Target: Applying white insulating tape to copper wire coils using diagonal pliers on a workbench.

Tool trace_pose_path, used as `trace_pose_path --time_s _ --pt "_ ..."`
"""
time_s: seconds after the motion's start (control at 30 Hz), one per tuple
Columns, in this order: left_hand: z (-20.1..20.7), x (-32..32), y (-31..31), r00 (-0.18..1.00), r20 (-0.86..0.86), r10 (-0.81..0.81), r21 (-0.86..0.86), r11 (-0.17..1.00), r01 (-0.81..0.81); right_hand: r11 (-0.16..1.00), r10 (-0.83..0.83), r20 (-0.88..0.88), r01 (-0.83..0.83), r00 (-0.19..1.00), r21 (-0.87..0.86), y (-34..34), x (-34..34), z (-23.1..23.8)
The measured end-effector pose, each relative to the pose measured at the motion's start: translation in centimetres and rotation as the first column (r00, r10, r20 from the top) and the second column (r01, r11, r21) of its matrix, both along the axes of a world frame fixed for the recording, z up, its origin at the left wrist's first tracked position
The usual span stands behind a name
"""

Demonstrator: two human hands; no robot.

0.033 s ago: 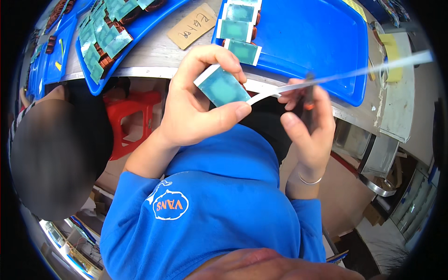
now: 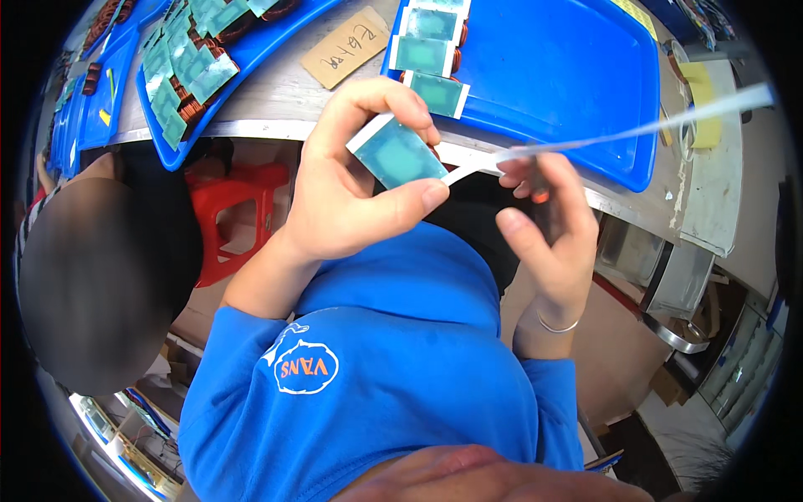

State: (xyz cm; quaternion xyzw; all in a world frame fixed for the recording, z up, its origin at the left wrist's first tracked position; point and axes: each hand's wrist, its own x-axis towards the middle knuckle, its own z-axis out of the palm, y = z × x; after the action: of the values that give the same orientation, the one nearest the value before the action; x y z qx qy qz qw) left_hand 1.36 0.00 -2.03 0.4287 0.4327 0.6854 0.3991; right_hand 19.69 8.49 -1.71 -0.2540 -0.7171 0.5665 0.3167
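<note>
My left hand (image 2: 330, 197) is closed on a copper coil piece covered by a green sheet (image 2: 400, 153) with white edges. Its thumb presses the lower corner, where a long white tape strip (image 2: 627, 136) starts. That strip runs to the right, past the fingers of my right hand (image 2: 559, 230), and its far end is smeared by motion. Curled fingers of the right hand hold a small dark tool with an orange part (image 2: 541, 197). Most of this tool is hidden, so its kind does not show.
Ahead on the bench, a blue tray (image 2: 569, 84) holds a row of green-covered coils (image 2: 422, 54). A second blue tray (image 2: 171, 157) at left carries more, piled. Between them lies a brown cardboard piece (image 2: 345, 48). A red stool (image 2: 238, 222) and another person (image 2: 96, 276) are at left.
My right hand has turned and shifted slightly left, so less of the dark tool shows. The free end of the white strip has moved a little. My left hand holds almost still.
</note>
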Motion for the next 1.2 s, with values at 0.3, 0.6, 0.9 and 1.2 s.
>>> trace_pose_path --time_s 0.3,0.6,0.9,1.2 --pt "0.1 -0.9 -0.2 0.998 -0.068 -0.010 0.064 0.998 0.014 0.940 0.114 0.174 -0.163 0.978 0.300 -0.1 -0.6 0.6" --pt "0.1 -1.0 -0.2 0.993 -0.115 0.026 0.038 0.999 -0.021 0.922 0.092 0.208 -0.162 0.974 0.351 0.1 -0.8 0.7" --pt "0.1 -1.1 -0.2 0.973 -0.224 0.044 -0.004 0.999 -0.046 0.919 0.095 0.192 -0.160 0.977 0.359 0.1 -1.5 0.6" --pt "-0.4 -1.3 -0.2 0.929 -0.361 0.083 0.072 0.996 -0.061 0.909 0.069 0.286 -0.178 0.956 0.377 -0.1 -1.1 0.9"
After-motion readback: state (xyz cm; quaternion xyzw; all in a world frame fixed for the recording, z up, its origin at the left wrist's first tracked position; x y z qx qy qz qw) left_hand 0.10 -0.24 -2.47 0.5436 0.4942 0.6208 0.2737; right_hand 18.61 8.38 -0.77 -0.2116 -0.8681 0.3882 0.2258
